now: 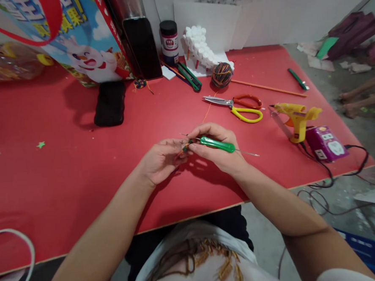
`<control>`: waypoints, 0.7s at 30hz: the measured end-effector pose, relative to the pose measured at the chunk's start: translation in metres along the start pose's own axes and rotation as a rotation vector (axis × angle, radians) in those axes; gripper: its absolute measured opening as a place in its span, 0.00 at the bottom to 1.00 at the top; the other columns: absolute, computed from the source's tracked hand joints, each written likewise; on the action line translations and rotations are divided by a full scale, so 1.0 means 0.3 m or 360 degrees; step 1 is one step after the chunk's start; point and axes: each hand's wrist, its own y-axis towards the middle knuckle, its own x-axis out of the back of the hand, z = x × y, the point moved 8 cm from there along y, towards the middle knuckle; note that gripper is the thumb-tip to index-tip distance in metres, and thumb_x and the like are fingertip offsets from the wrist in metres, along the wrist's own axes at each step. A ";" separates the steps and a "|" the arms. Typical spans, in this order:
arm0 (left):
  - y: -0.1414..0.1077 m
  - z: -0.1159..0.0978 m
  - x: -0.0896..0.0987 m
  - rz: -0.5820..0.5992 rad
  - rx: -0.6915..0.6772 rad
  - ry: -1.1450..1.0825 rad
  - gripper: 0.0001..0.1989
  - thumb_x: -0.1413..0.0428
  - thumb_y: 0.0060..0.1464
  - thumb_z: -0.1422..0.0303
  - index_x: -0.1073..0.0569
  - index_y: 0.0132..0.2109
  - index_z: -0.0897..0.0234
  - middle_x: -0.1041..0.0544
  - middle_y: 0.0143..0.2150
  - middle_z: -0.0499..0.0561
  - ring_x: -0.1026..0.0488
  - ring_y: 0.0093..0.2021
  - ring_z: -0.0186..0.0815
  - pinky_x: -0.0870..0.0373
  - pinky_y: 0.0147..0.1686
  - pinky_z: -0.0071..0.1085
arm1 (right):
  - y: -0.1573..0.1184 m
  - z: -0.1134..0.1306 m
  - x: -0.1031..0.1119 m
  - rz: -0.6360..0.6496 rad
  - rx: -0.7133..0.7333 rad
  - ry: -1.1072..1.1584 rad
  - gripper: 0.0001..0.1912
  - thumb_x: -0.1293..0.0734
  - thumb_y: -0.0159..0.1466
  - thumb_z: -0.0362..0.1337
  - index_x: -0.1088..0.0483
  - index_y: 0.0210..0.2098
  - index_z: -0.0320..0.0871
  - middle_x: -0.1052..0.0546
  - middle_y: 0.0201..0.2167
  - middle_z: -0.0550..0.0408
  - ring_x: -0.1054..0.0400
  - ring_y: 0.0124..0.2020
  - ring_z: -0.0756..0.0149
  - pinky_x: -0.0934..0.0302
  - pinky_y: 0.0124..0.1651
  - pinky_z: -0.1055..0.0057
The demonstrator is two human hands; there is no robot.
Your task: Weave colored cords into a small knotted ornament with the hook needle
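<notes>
My right hand (221,149) is closed round a crochet hook (217,144) with a green handle and thin metal ends pointing left and right. Between the fingertips of both hands is a small dark multicoloured yarn piece (187,146). My left hand (163,159) pinches its left side. An orange strand runs up from the hands toward a multicoloured yarn ball (221,75). Scissors (233,106) with one red and one yellow handle lie open beyond my right hand.
On the red table (65,165) are a black phone (110,103), an upright phone (143,48), a jar (169,42), a green cutter (189,77), a yellow glue gun (297,117) and a purple box (326,144) with cables. A printed bag (89,49) stands at the back left.
</notes>
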 end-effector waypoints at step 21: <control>-0.011 -0.072 0.030 -0.0265 -0.0469 0.0087 0.13 0.23 0.40 0.67 0.12 0.34 0.66 0.16 0.35 0.54 0.28 0.31 0.28 0.31 0.33 0.26 | 0.015 -0.058 0.053 -0.0232 -0.0016 0.0185 0.07 0.24 0.67 0.40 0.20 0.43 0.48 0.19 0.36 0.59 0.24 0.37 0.69 0.28 0.47 0.67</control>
